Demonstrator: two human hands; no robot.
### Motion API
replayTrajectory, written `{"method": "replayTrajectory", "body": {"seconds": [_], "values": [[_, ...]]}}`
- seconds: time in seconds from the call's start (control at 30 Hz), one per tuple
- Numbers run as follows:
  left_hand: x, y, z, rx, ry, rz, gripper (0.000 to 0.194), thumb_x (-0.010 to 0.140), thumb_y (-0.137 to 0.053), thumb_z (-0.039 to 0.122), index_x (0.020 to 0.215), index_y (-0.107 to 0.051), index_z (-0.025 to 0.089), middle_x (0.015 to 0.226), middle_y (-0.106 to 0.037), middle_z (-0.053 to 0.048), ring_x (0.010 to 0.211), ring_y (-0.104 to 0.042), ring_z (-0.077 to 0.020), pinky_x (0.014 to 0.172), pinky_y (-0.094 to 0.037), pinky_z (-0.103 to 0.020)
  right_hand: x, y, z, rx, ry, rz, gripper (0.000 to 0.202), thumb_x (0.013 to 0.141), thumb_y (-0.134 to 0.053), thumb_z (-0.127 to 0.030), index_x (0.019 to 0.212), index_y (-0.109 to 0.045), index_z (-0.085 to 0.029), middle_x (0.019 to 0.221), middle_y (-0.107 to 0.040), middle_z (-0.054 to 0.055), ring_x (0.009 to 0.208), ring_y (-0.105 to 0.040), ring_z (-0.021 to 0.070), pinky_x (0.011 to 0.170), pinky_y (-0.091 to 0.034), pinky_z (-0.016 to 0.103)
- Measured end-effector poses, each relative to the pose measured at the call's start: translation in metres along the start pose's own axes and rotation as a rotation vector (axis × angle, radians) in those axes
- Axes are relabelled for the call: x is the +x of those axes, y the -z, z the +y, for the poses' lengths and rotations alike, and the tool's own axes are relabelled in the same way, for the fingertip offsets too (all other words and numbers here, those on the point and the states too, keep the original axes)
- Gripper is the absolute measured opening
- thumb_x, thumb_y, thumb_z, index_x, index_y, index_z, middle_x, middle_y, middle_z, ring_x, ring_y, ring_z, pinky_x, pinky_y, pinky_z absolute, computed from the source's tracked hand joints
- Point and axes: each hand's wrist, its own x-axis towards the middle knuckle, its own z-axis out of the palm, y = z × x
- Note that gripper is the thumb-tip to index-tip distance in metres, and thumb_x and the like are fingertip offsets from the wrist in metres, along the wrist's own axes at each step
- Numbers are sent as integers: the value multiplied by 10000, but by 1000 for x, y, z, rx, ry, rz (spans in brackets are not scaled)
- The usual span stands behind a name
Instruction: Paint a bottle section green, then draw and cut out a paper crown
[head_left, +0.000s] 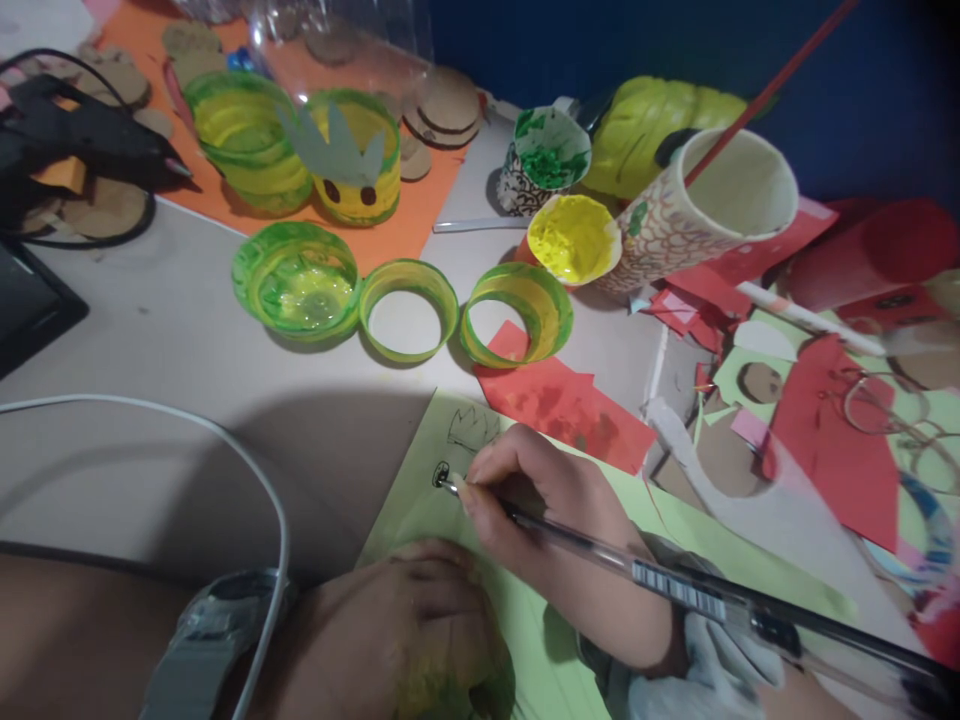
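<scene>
My right hand (555,530) grips a pen (592,552) with a clear barrel and black parts. The pen's tip touches a sheet of light green paper (397,520), at a small dark oval (441,474) drawn in ink. Just above that oval is an outlined crown shape (472,428). My left hand (450,630), stained with green and yellow paint, rests on the same sheet with its fingers curled; the inside of the hand is hidden. A wristwatch (217,635) is on the left wrist.
Green-yellow painted rings (409,350) and cups (251,165) stand beyond the paper. Nearby are a yellow paint cup (574,240), a green paint cup (551,155) and a tall patterned cup (675,215). A glue gun (82,130) lies left; a white cable (277,510) crosses the left arm. Red scraps (570,405) lie right.
</scene>
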Motion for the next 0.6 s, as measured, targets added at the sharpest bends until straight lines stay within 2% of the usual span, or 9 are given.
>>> {"method": "replayTrajectory", "body": {"seconds": [0.27, 0.4, 0.53, 0.6], "values": [[-1, 1, 1, -51, 6, -35, 252, 934, -525, 347, 1081, -594, 154, 1060, -616, -78, 875, -613, -163, 771, -540, -348, -1, -1, 1, -5, 13, 6, 154, 882, -536, -277, 765, -445, -234, 680, -568, -42, 526, -515, 101, 478, -415, 237], [-3, -11, -5, -49, 16, -8, 250, 948, -496, 364, 983, -611, 145, 956, -635, -58, 831, -614, -149, 753, -532, -329, -1, 0, 0, 9, 3, 28, 163, 885, -537, -285, 768, -437, -233, 701, -586, -40, 535, -523, 101, 484, -423, 235], [-5, -24, -10, -14, 29, 44, 413, 998, -316, 401, 832, -610, 163, 807, -632, -35, 829, -598, -152, 759, -505, -277, -1, 0, 0, -1, 18, 6, 161, 890, -534, -280, 770, -436, -234, 701, -582, -42, 562, -534, 106, 501, -429, 230], [-7, -27, -12, 6, 28, 49, 426, 990, -312, 435, 824, -612, 181, 772, -624, -23, 808, -583, -153, 753, -493, -258, -1, 0, 1, 11, 7, 23, 159, 896, -531, -282, 777, -437, -234, 723, -592, -37, 570, -541, 104, 505, -432, 228]]}}
